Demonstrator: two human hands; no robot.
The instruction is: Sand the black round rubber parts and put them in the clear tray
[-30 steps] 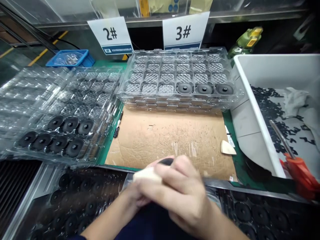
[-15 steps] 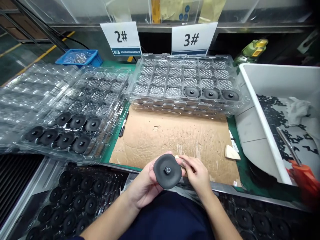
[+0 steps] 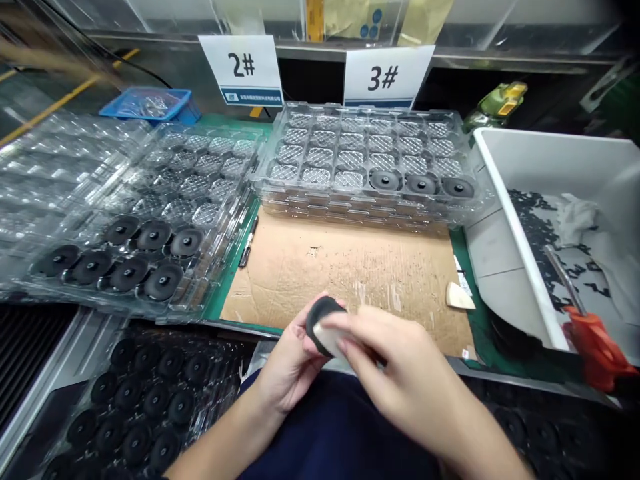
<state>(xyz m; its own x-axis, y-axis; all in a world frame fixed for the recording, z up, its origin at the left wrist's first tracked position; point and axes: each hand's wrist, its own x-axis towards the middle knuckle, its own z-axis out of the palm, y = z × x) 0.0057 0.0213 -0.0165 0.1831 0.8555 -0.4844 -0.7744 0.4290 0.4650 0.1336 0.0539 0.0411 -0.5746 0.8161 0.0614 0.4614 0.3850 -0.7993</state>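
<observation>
A round black part (image 3: 321, 313) is held by my left hand (image 3: 295, 363), low over the front edge of a cardboard sheet (image 3: 345, 267). My right hand (image 3: 395, 353) pinches a pale, flat piece (image 3: 330, 340) against the face of that part and covers some of it. Behind the cardboard, a stack of clear trays (image 3: 350, 160) bears three black parts in its front row. Another clear tray (image 3: 195, 180) at the left has several black parts in its front pockets.
At the right stands a white bin (image 3: 520, 267) with black scraps, near an orange-handled tool (image 3: 600, 353). A pale wedge (image 3: 460, 297) and a black pen (image 3: 249, 243) lie by the cardboard's sides. A blue basket (image 3: 183, 110) is at the back left.
My right hand has moved up over the black part, bringing the pale piece across its face. The part has tilted in my left hand, and the view has shifted slightly.
</observation>
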